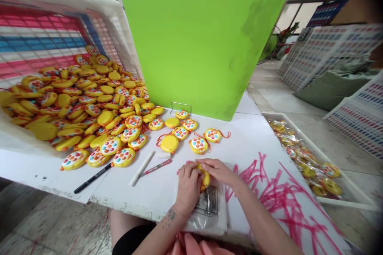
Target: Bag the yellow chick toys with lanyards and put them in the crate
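A yellow animal-shaped push-button toy (205, 180) is between my two hands, mostly covered by the fingers. My left hand (188, 183) is curled round its left side. From the right, my right hand (219, 169) reaches over its top edge with the fingers bent onto it. Under the hands lies a stack of clear plastic bags (211, 217) with dark print; whether the toy is inside the top bag I cannot tell. Just beyond the hands are similar toys, one (198, 145) showing coloured buttons on white and another (169, 144) lying plain side up.
At left a lined mesh container (44, 24) spills a heap of toys (101, 99) onto the table. A black marker (92, 178), white stick (141, 168) and patterned pen (157, 167) lie nearby. A green board (197, 44) stands behind. Bagged toys fill a white tray (353, 191) at right.
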A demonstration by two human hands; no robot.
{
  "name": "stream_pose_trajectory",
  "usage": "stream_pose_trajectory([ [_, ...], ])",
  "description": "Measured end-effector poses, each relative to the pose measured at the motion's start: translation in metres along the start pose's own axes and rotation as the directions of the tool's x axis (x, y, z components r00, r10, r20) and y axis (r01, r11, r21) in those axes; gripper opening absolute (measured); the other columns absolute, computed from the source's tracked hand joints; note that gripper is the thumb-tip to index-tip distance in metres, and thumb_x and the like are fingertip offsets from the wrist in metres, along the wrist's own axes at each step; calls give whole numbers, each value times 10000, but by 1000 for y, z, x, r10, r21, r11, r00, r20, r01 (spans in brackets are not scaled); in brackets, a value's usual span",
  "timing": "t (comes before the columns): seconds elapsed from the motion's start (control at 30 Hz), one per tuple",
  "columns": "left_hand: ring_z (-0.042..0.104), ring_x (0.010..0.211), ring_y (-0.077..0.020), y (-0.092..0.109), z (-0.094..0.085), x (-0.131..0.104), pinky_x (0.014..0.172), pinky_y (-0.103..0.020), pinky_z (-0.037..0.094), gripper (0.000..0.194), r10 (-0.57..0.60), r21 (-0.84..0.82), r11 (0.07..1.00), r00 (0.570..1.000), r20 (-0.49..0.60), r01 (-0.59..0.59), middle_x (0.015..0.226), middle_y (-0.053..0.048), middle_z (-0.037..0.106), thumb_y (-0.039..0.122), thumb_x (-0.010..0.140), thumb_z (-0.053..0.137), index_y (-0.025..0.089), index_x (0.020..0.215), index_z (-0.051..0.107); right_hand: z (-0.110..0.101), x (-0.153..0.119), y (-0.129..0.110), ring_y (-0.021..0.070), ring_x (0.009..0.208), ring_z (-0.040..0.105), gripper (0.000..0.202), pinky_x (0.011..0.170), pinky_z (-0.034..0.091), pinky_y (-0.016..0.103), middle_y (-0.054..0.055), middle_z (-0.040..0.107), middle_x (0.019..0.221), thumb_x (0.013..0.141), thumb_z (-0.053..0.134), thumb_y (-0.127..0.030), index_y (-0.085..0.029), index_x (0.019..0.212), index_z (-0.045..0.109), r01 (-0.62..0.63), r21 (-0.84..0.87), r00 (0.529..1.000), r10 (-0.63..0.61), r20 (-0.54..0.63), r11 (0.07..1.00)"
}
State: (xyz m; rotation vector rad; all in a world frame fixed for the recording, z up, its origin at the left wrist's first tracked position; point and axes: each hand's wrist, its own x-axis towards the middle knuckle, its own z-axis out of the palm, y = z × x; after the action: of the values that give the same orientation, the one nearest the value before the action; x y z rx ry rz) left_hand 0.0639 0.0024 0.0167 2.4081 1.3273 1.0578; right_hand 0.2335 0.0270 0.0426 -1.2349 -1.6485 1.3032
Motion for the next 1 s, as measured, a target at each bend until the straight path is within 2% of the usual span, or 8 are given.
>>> stream_pose_trajectory([
  [0.07,498,1172,-236,-2,2,0,989,-481,438,126,1,-20,1000,1000,1,-1,1242,-88,546,104,887,495,185,955,563,-8,-3,-2,242,1069,600,397,946,453,394,93,665,1136,887,485,-481,-208,1078,703,24,-182,992,-46,-116,983],
  [0.2,481,1236,-234,-4,6,-1,1024,-487,431,78,-37,-45,998,998,57,40,1296,-109,541,129,901,485,173,915,548,-20,-14,4,234,774,643,416,761,474,362,77,704,812,922,399,-477,-211,968,715,-205,-433,936,47,-349,878],
  [0.27,468,1259,-235,-5,6,0,1034,-492,424,76,-52,-63,996,996,72,57,1315,-121,535,137,905,481,170,918,549,-19,-21,9,235,744,651,392,737,468,353,60,715,769,926,397,-465,-226,952,707,-241,-418,942,107,-317,876],
  [0.47,501,1219,-245,-3,-9,11,1021,-504,424,48,-83,-156,982,984,160,108,1284,-120,559,130,848,572,174,858,588,2,-28,24,227,1077,614,402,934,436,382,78,661,1193,861,456,-245,-221,1248,564,-202,-264,953,128,-273,943],
  [0.6,548,1114,-239,1,-29,22,962,-456,460,88,-101,-214,964,961,258,159,1205,-84,595,126,776,656,191,740,608,10,-25,22,211,868,653,460,786,477,346,47,708,976,837,434,-201,-247,1284,534,-231,-244,937,148,-317,942],
  [0.73,583,959,-202,10,-35,24,852,-360,482,77,-120,-241,951,950,290,194,984,-47,647,135,822,594,197,779,585,18,-20,8,196,739,617,421,706,458,312,14,658,787,855,404,-243,-246,1247,559,-199,-242,901,80,-427,950],
  [0.83,601,765,-189,14,-29,23,715,-318,470,90,-153,-145,966,925,348,214,794,-22,652,158,889,502,194,836,565,24,-14,0,181,671,587,391,667,451,293,-4,614,727,869,387,-281,-238,1214,565,-145,-192,879,38,-474,971],
  [1.0,621,810,-247,8,-21,25,795,-412,428,126,-142,167,981,944,299,95,839,-68,682,263,919,500,180,900,592,16,-18,12,198,639,594,427,620,475,317,18,626,755,870,345,-349,-217,1228,538,-188,-185,882,82,-464,965],
])
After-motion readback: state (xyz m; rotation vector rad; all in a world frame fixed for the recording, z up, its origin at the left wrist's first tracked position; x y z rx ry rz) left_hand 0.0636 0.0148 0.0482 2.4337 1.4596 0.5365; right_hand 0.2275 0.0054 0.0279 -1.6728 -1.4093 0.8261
